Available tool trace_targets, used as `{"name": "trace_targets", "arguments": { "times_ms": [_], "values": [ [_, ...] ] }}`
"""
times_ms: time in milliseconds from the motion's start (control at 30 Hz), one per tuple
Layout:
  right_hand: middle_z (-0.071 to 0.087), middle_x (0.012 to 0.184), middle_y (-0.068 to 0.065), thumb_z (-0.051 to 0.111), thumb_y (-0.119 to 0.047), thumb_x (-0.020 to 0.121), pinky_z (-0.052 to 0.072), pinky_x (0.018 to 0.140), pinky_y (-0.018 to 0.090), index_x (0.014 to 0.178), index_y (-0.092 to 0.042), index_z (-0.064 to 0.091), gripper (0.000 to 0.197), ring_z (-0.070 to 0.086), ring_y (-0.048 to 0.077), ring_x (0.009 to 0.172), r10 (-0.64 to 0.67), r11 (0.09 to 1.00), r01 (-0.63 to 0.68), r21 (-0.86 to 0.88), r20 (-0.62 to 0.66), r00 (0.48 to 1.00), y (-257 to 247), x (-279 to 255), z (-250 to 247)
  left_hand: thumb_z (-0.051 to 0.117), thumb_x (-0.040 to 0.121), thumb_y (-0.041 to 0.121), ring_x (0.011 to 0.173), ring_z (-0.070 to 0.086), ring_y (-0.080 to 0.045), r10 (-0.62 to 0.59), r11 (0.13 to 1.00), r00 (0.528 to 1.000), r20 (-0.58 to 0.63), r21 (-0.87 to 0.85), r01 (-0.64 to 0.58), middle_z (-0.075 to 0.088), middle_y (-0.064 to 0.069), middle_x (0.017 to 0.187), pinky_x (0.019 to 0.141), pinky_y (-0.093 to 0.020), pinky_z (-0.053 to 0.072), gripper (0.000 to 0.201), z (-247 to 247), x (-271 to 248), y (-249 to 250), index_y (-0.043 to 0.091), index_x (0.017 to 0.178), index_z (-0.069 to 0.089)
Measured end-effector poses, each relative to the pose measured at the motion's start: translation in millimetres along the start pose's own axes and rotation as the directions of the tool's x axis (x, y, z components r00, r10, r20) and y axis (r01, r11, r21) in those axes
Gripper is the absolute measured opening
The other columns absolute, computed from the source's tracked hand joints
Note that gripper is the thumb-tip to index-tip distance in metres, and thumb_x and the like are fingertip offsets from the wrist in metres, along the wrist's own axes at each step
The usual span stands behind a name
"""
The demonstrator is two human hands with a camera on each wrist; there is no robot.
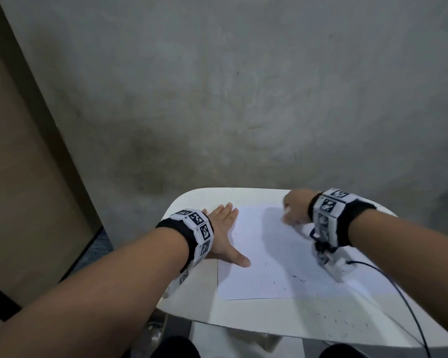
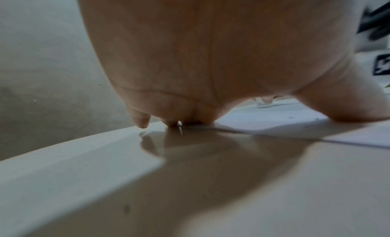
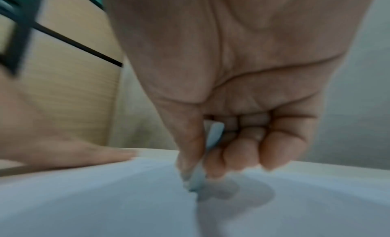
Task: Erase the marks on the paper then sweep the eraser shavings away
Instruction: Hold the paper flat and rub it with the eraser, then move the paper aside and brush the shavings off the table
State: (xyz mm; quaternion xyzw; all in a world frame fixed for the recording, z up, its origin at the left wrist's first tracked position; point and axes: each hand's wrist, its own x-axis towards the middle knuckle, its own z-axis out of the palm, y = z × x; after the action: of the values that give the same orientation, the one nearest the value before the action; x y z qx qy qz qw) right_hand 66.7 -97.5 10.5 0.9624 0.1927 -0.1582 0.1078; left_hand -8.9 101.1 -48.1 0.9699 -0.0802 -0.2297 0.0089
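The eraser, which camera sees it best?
The right wrist view: the white eraser fills the middle, pinched by the right hand against the paper. The head view shows only a small white bit; the left wrist view, a tiny far-off glimpse.

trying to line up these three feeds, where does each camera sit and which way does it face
Head: worn on the head, looking forward and down at the paper on the white table; shows both forearms, left hand, right hand.
Left wrist: low under the left hand, looking along the palm across the table.
Right wrist: under the right hand, facing its fingers pinching the eraser on the paper.
Shared: the wrist views both show the paper; the right wrist view also catches the left hand.
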Motion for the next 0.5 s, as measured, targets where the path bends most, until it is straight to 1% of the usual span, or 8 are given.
{"name": "trace_targets", "arguments": {
  "times_ms": [33, 100, 167, 200, 267, 333, 400, 500],
  "values": [
    [0.07, 0.091, 0.012, 0.062, -0.029, 0.082, 0.049, 0.071, 0.027, 0.09, -0.006, 0.07, 0.026, 0.066, 0.028, 0.088, 0.067, 0.997, -0.065, 0.043, -0.028, 0.997, 22.6, 6.0, 1.5, 0.054, 0.068, 0.087, 0.149, -0.02, -0.013, 0.0, 1.0, 1.0, 0.003, 0.003, 0.0, -0.027, 0.003, 0.161, 0.122, -0.048, -0.006, 0.132, -0.9, -1.1, -0.4, 0.02, 0.154, -0.021],
    [0.061, 0.069, 0.01, 0.062, -0.022, 0.083, 0.048, 0.057, 0.026, 0.074, -0.008, 0.061, 0.017, 0.059, 0.026, 0.063, 0.174, 0.948, -0.158, 0.277, -0.036, 0.984, 61.3, 8.5, 3.2, 0.055, 0.069, 0.086, 0.149, -0.019, -0.011, 0.011, 1.0, 1.0, 0.013, 0.018, -0.011, -0.027, 0.005, 0.161, 0.122, -0.047, -0.006, 0.132, -3.8, -3.9, -1.3, 0.021, 0.154, -0.021],
    [0.051, 0.06, 0.008, 0.061, -0.012, 0.088, 0.036, 0.042, 0.018, 0.07, -0.006, 0.053, 0.02, 0.046, 0.02, 0.049, 0.283, 0.867, -0.241, 0.435, -0.032, 0.959, 96.7, 5.1, 5.2, 0.057, 0.069, 0.085, 0.149, -0.019, -0.009, 0.019, 0.999, 1.0, 0.019, 0.034, -0.02, -0.026, 0.006, 0.161, 0.122, -0.046, -0.006, 0.131, -6.6, -6.8, -4.1, 0.022, 0.155, -0.02],
    [0.051, 0.06, 0.007, 0.06, -0.009, 0.088, 0.034, 0.041, 0.016, 0.074, -0.004, 0.055, 0.016, 0.045, 0.019, 0.049, 0.326, 0.845, -0.269, 0.462, -0.047, 0.944, 112.5, 1.8, 6.1, 0.059, 0.069, 0.084, 0.149, -0.019, -0.009, 0.021, 0.999, 1.0, 0.021, 0.035, -0.021, -0.026, 0.007, 0.161, 0.122, -0.045, -0.007, 0.131, -7.7, -7.6, -5.6, 0.023, 0.155, -0.02],
    [0.058, 0.068, 0.007, 0.059, -0.013, 0.09, 0.038, 0.051, 0.021, 0.088, -0.002, 0.066, 0.013, 0.053, 0.022, 0.062, 0.38, 0.861, -0.304, 0.409, -0.118, 0.917, 139.6, -4.7, 9.3, 0.061, 0.069, 0.082, 0.149, -0.019, -0.009, 0.021, 0.999, 0.999, 0.03, 0.029, -0.022, -0.026, 0.007, 0.161, 0.122, -0.044, -0.007, 0.132, -9.2, -6.7, -7.7, 0.023, 0.155, -0.02],
    [0.063, 0.08, 0.007, 0.058, -0.021, 0.091, 0.039, 0.065, 0.023, 0.096, -0.008, 0.072, 0.019, 0.057, 0.023, 0.078, 0.355, 0.916, -0.31, 0.256, -0.153, 0.922, 152.5, -15.6, 14.3, 0.062, 0.068, 0.082, 0.149, -0.019, -0.008, 0.021, 1.0, 0.999, 0.036, 0.022, -0.022, -0.026, 0.007, 0.161, 0.122, -0.044, -0.008, 0.132, -9.6, -4.3, -8.9, 0.024, 0.155, -0.019],
    [0.066, 0.09, 0.007, 0.058, -0.025, 0.09, 0.038, 0.069, 0.023, 0.087, -0.015, 0.072, 0.018, 0.058, 0.023, 0.085, 0.327, 0.938, -0.306, 0.163, -0.121, 0.937, 156.8, -22.8, 21.1, 0.058, 0.066, 0.087, 0.149, -0.016, -0.007, 0.015, 1.0, 1.0, 0.018, 0.01, -0.016, -0.022, 0.01, 0.162, 0.122, -0.043, -0.007, 0.131, -9.7, -2.8, -9.2, 0.026, 0.156, -0.015],
    [0.053, 0.078, 0.0, 0.063, -0.031, 0.085, 0.035, 0.067, 0.024, 0.067, -0.016, 0.055, 0.025, 0.047, 0.02, 0.078, 0.277, 0.961, -0.277, 0.007, -0.042, 0.96, 153.8, -26.6, 32.2, 0.033, 0.053, 0.104, 0.152, 0.004, -0.01, 0.003, 1.0, 0.998, -0.058, -0.026, -0.005, -0.002, 0.015, 0.165, 0.123, -0.041, 0.007, 0.13, -15.1, 2.9, -15.4, 0.031, 0.158, 0.008]
  ]
}}
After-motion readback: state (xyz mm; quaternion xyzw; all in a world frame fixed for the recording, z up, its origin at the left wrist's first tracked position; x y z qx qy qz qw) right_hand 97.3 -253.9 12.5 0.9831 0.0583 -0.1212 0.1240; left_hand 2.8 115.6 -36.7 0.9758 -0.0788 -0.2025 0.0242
